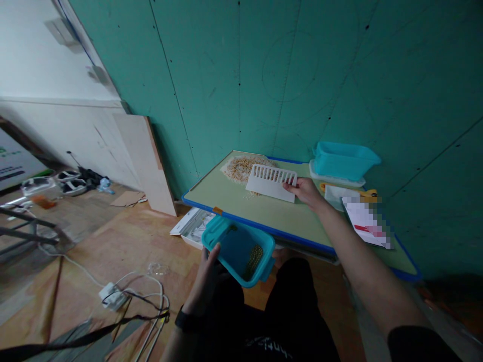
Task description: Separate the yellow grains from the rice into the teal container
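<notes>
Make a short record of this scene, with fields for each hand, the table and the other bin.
Left hand: holds a blue bin in front of the table's near edge
Bin contents: small greenish grains gathered at one end
Right hand: grips the right end of a white slotted board
Table: spread grain pile behind the board
Second bin: upright, near the wall, on a white base

the pale green bench (298,216), edged in blue, bears spread pale and yellow grains (241,168), a white lid (328,178) under a turquoise tub (339,161), and a partly blurred white packet (356,217).
</notes>
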`<control>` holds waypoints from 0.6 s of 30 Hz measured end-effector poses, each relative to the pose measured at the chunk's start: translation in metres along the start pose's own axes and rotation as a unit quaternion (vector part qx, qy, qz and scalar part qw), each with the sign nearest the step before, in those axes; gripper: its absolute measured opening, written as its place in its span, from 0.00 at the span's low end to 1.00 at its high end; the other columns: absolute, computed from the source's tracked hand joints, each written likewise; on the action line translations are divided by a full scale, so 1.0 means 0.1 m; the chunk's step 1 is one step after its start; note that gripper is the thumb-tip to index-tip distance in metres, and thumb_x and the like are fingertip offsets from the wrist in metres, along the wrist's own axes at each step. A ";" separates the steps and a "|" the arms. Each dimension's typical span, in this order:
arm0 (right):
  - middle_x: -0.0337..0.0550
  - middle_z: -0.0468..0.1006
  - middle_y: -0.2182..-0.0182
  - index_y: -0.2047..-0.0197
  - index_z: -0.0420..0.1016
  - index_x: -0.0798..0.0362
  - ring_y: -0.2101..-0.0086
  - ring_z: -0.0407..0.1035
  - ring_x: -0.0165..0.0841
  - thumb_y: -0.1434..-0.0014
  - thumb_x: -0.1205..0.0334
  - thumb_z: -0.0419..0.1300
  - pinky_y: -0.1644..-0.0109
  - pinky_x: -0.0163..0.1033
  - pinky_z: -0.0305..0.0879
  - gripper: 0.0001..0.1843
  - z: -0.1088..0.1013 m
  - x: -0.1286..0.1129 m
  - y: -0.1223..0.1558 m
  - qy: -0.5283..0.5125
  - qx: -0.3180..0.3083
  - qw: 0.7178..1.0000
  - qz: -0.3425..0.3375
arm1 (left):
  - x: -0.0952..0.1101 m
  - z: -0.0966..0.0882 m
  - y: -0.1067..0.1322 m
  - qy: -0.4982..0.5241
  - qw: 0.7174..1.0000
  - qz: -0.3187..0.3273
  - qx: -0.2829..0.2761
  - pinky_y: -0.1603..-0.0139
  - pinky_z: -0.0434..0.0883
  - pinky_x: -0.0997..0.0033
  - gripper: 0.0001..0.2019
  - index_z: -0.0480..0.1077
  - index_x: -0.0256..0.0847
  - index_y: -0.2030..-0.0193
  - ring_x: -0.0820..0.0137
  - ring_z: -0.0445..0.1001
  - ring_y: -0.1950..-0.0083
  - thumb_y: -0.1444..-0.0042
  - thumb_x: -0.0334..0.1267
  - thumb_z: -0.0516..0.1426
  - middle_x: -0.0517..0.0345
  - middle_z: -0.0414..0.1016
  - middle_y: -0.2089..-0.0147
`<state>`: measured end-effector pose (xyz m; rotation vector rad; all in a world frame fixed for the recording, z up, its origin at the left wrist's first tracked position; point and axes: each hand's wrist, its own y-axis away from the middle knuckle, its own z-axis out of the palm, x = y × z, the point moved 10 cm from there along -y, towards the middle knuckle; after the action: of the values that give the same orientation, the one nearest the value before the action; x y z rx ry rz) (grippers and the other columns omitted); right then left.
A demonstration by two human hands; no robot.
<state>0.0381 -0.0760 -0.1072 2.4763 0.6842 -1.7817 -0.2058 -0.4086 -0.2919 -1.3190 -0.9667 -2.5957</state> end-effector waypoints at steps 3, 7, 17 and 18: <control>0.51 0.92 0.66 0.65 0.92 0.55 0.62 0.86 0.50 0.54 0.33 0.85 0.58 0.48 0.83 0.31 -0.05 0.05 -0.03 0.002 0.019 1.000 -0.005 | 0.01 -0.02 -0.01 0.002 1.000 0.024 0.011 0.38 0.83 0.39 0.63 0.49 0.61 0.13 0.30 0.81 0.27 0.45 0.70 0.77 0.32 0.70 0.17; 0.49 0.90 0.69 0.67 0.92 0.54 0.65 0.84 0.48 0.57 0.32 0.85 0.62 0.46 0.80 0.32 -0.06 0.08 -0.06 0.002 0.025 1.000 -0.007 | -0.01 -0.01 0.00 0.005 0.999 0.043 0.019 0.38 0.82 0.36 0.61 0.51 0.61 0.12 0.28 0.80 0.27 0.44 0.71 0.76 0.32 0.68 0.15; 0.51 0.93 0.64 0.64 0.93 0.53 0.62 0.85 0.50 0.60 0.29 0.86 0.59 0.49 0.82 0.36 0.05 0.06 -0.02 -0.025 -0.017 1.000 0.008 | 0.11 0.02 0.10 -0.008 0.996 0.084 0.012 0.36 0.85 0.42 0.24 0.78 0.43 0.27 0.51 0.84 0.34 0.23 0.48 0.68 0.44 0.81 0.28; 0.51 0.93 0.63 0.63 0.93 0.53 0.61 0.86 0.50 0.60 0.29 0.86 0.57 0.50 0.82 0.36 0.07 0.06 -0.01 -0.029 -0.023 0.999 0.010 | 0.13 0.03 0.11 -0.011 0.996 0.088 0.008 0.36 0.86 0.43 0.23 0.78 0.43 0.28 0.51 0.84 0.34 0.24 0.47 0.69 0.44 0.81 0.29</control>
<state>0.0329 -0.0754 -0.1151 2.3838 0.6858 -1.8017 -0.2082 -0.4133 -0.2757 -1.3659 -0.8311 -2.4421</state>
